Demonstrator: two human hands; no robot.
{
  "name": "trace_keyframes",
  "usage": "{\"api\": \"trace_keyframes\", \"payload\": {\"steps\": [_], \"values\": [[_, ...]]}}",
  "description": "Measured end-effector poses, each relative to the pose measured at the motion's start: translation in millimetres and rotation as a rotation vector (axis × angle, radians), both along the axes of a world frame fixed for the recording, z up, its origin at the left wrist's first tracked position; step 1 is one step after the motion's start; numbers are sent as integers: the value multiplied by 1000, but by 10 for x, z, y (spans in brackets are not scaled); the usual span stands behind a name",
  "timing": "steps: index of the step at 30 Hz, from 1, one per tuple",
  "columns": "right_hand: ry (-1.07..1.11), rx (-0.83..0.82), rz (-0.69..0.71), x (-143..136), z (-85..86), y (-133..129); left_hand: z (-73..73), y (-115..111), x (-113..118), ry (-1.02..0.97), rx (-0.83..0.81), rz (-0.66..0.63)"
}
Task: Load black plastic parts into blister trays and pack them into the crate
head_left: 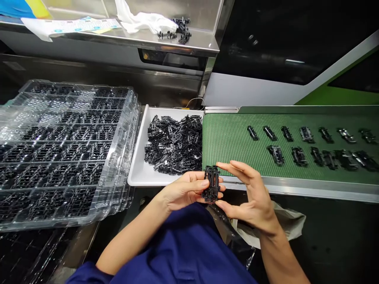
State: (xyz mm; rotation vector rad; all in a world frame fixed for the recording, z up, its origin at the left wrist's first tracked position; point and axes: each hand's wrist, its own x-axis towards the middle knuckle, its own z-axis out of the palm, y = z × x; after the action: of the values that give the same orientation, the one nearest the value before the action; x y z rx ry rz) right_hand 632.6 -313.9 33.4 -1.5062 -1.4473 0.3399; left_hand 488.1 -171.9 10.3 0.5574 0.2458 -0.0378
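Observation:
My left hand (pixel 189 187) grips a black plastic frame-like part (pixel 211 184), thumb on its near face and fingers behind it. The part stands roughly upright in front of my body, by the near edges of the tray and belt. On its right is my right hand (pixel 251 197), thumb and fingers spread wide. Its fingertips come close to the part's top and bottom ends; whether they touch it I cannot tell. Behind my left hand, a white tray (pixel 137 173) holds a heap of small black plastic pieces (pixel 174 144).
To the right runs a green conveyor belt (pixel 225 136) carrying two rows of black parts (pixel 276 154). Stacked clear blister trays (pixel 109 157) filled with black parts stand at the left. Overhead, a metal shelf (pixel 201 41) bears a white cloth (pixel 148 23) and several black pieces (pixel 183 29).

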Motion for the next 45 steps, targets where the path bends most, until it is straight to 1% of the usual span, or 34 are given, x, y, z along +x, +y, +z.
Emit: {"api": "trace_keyframes", "payload": {"steps": [3,5,7,8,9,10,11,12,13,14,15,16,17,18,19,20,22,23,24,25,27,28,29,31,33,34,36,39,42,45], "values": [[-88,-33,-24,-34,12,-5,-6,3,6,16,22,23],[-149,-88,-23,-9,46,-3,-11,4,17,31,37,33],[-157,-178,53,124,82,49,-16,3,37,55,51,49],[-140,-232,72,246,95,105,-18,2,51,66,58,62],[-131,-296,22,407,103,181,-20,1,66,73,64,76],[-128,-366,-76,602,105,276,-21,0,81,74,66,83],[-142,-418,-280,820,101,385,-21,-1,96,68,65,81],[-203,-503,-552,1049,94,498,-22,-1,110,58,62,73],[-228,-539,-685,1273,85,608,-23,1,121,46,60,59],[-240,-567,-778,1475,78,706,-24,4,131,35,61,48],[-244,-590,-825,1639,76,785,-26,9,138,27,65,45],[-233,-598,-829,1753,81,841,-29,16,144,21,70,56],[-218,-601,-821,1805,93,870,-33,24,148,20,75,82],[-200,-596,-800,1790,112,873,-37,32,152,25,78,120],[-179,-584,-765,1707,135,850,-40,41,157,36,80,165],[-158,-570,-717,1564,159,803,-43,49,161,52,80,213],[-77,-519,-561,1144,202,647,-42,63,171,85,77,288],[-27,-492,-455,902,217,549,-39,69,174,94,76,305],[93,-422,-302,665,228,448,-33,73,176,92,79,311],[138,-384,-210,447,235,352,-27,76,174,81,89,308],[63,-307,-153,119,243,206,-9,76,161,52,126,292],[-36,-270,-167,19,248,161,1,75,149,41,149,283],[-147,-231,-190,-39,254,133,13,73,135,36,172,271],[-330,-169,-195,-54,278,109,38,71,104,40,208,224],[-407,-133,-134,3,310,98,65,72,80,29,229,154],[-397,-131,-88,34,324,91,79,71,72,18,234,121],[-308,-138,-23,75,339,70,108,68,62,-5,232,87],[-201,-154,-20,71,326,37,146,54,54,8,227,97],[-279,-121,-29,45,299,29,164,39,44,29,233,97],[-339,-76,-2,49,289,40,169,28,35,38,236,80]]}}
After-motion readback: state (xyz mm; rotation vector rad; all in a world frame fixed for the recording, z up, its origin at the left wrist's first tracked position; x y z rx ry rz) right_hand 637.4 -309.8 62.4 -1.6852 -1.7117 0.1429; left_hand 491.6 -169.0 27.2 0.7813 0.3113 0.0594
